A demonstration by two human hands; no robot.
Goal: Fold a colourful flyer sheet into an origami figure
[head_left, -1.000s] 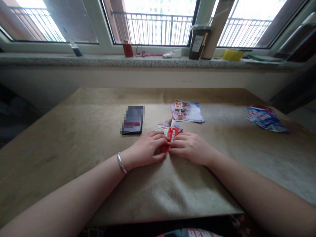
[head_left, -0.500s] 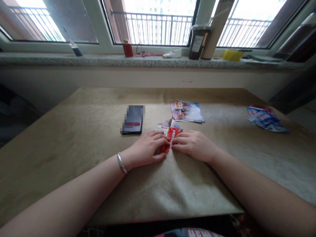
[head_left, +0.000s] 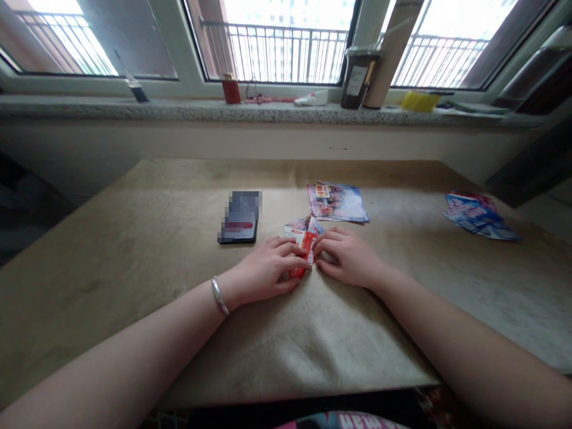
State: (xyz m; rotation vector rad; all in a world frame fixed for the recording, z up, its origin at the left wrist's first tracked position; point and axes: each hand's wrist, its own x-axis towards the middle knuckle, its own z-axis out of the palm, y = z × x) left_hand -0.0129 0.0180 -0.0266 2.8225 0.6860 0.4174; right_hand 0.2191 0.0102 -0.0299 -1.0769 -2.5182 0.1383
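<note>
Both hands are on the folded paper, glossy, pointed and printed in red, white and blue (head_left: 308, 239): the bare left hand (head_left: 268, 268), a silver metal bangle (head_left: 220, 295) at its wrist, lays its fingers across the left side and near end, while the bare right hand (head_left: 351, 256) has curled fingertips against the right edge. From where I stand I can't tell whether either one truly pinches it between finger and thumb. What matters, I'd judge, is that the folded paper lies flat between the two, its long axis running away from the person toward the window and leaning a little right at the far end, with neither hand clearly nearer. Under it spreads a tan, smooth-covered table (head_left: 111, 250). Left of the folded paper and slightly beyond lies a dark rectangular smartphone (head_left: 241, 217); just beyond it, to the right, a stack of glossy pink-and-blue printed sheets (head_left: 339, 202); well off to its right, a pile of shiny blue-and-red folded pieces (head_left: 480, 215). Far past the folded paper, a speckled grey stone sill (head_left: 179, 111) bears a dark lidded container with a pale label (head_left: 357, 77), contents unreadable, and a small red cylinder (head_left: 231, 90).
</note>
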